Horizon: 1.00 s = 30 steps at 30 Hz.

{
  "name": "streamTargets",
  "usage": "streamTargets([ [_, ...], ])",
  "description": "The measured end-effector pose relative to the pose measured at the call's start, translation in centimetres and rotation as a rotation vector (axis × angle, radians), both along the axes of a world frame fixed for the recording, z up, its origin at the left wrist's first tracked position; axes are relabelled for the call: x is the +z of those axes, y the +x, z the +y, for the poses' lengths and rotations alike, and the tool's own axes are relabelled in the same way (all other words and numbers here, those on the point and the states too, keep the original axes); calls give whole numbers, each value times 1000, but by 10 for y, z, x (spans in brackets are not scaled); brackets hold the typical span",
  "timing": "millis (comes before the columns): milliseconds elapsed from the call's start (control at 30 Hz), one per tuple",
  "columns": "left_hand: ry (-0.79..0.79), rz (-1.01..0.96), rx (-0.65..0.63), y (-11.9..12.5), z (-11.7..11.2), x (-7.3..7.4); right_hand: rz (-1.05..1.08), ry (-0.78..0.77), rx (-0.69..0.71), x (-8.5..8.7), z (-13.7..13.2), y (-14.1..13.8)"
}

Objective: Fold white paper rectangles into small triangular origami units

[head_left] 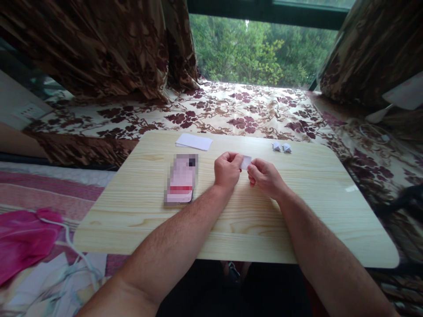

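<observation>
Between my two hands is a small piece of white paper [246,162], held just above the wooden table. My left hand [228,168] is closed on its left side, the thumb lying along the paper. At the right edge of the paper, my right hand [264,175] pinches it with thumb and fingers. Parts of the paper are hidden behind the fingers, so its full shape does not show. Beyond my right hand sit two small folded white paper pieces [282,147], side by side. A stack of white paper sheets [194,141] lies past my left hand.
A pixelated pink phone [180,178] lies on the light wooden table [132,220], left of my left forearm. Behind the table runs a ledge with flowered cloth [228,110], below a window between curtains. Pink fabric [26,240] and a white cable [68,233] lie at lower left.
</observation>
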State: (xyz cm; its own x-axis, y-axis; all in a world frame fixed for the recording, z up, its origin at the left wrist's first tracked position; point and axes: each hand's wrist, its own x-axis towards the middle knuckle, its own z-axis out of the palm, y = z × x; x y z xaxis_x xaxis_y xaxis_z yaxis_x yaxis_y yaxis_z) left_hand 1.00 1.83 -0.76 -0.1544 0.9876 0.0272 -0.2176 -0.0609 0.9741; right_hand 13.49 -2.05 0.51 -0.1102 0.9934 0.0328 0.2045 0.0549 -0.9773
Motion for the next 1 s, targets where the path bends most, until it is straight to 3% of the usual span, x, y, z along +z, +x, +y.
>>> streamTargets([
  [233, 13, -19, 26, 0, -1, 1, 12, -39, 29, 2, -1, 2],
  [433, 3, -17, 56, 0, 0, 1, 164, -141, -85, 5, 0, 1],
  [633, 9, -38, 37, 1, -1, 1, 11, -20, -92, 5, -2, -2],
  [833, -6, -76, -48, 1, -4, 4, 56, 52, -122, 13, -5, 1],
  [1000, -8, -145, -147, 2, -6, 7, 61, 119, -272, 14, -4, 3],
])
